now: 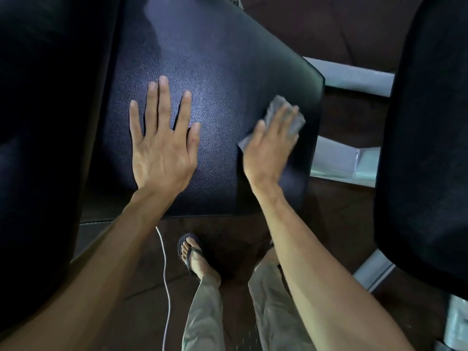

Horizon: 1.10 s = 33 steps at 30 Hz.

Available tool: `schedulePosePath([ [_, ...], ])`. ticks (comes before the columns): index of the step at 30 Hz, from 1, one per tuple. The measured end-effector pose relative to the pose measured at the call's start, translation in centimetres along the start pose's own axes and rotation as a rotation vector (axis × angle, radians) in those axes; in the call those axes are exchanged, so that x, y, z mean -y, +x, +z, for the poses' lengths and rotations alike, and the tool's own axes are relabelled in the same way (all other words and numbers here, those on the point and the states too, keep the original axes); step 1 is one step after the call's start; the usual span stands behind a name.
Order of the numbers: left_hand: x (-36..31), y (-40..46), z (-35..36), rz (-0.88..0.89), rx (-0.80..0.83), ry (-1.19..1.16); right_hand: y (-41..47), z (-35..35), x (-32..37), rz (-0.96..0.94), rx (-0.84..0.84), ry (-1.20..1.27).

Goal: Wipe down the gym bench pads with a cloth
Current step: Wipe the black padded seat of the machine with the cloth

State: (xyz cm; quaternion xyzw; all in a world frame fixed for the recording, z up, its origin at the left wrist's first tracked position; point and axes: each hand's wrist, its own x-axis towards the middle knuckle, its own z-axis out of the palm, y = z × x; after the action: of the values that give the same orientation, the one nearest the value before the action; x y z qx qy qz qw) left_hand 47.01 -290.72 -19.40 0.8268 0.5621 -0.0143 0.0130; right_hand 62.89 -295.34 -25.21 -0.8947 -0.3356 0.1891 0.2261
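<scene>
Bench pad (217, 59), dark and grained, fills the middle of the view, its long axis running from the near edge by the person's legs away toward the far left, with a rounded corner at the right. The right hand (269, 145) lies palm-down on a grey cloth (278, 103), fingers spread over it rather than curled round it, pressing the folded cloth flat against the pad near the right edge; part of the cloth shows beyond the fingertips and at the thumb side. The left hand (163, 148) rests flat and empty on the same pad, fingers extended and apart, left of the cloth and well clear of it, apparently bracing. Two further dark pads stand at the sides: one at the far left of the frame (50, 122), one at the far right (428, 135), each separated from the middle pad by a gap. A pale metal frame (352, 74) shows between the middle and right pads; a white cable (166, 274) trails over the brown floor beside a sandalled foot (193, 254). The unwiped length of the pad appears to lie up and to the left of the cloth, so the right hand, already nearest, would judge best to sweep along the long axis while the left hand steadies.
</scene>
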Motion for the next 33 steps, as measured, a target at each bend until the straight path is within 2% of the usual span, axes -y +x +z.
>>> schedulePosePath([
  [3,-0.1,0.3,0.0,-0.002,0.002,-0.009,-2.3,1.2,4.3,-0.270,0.008,0.035],
  [5,0.0,0.4,-0.1,-0.007,0.007,-0.017,-6.8,0.8,3.1,-0.375,0.132,0.030],
  [7,0.1,0.3,-0.1,-0.011,0.007,-0.018,-9.8,-0.2,-0.6,-0.403,0.208,-0.017],
  [11,0.2,0.0,0.1,0.005,0.001,-0.012,-5.9,-1.6,-6.0,-0.309,0.186,-0.027],
  [14,0.3,0.0,0.3,0.015,0.007,0.010,2.3,-1.5,-3.0,-0.109,0.064,0.018],
  [16,0.3,0.0,0.4,0.023,0.005,0.020,7.4,-0.8,1.3,-0.056,0.033,0.038],
  [18,0.3,0.0,0.5,0.026,-0.003,0.016,9.3,0.2,5.3,-0.161,0.051,0.023],
  [20,0.3,0.1,0.4,0.020,-0.008,0.003,7.9,0.7,6.9,-0.370,0.087,-0.002],
  [23,0.3,0.1,0.4,0.014,-0.005,0.001,1.7,-0.6,3.1,-0.674,0.225,-0.072],
  [25,0.4,0.1,0.5,0.021,-0.006,0.010,-2.2,-1.7,-2.0,-0.785,0.286,-0.148],
  [27,0.4,0.2,0.5,0.022,-0.011,0.018,-3.4,-2.5,-6.3,-0.737,0.264,-0.205],
  [29,0.4,0.1,0.6,0.023,-0.012,0.028,-1.5,-2.9,-7.3,-0.559,0.248,-0.188],
  [33,0.3,0.0,0.7,0.028,-0.012,0.047,7.4,-1.7,-1.5,-0.153,0.103,0.002],
])
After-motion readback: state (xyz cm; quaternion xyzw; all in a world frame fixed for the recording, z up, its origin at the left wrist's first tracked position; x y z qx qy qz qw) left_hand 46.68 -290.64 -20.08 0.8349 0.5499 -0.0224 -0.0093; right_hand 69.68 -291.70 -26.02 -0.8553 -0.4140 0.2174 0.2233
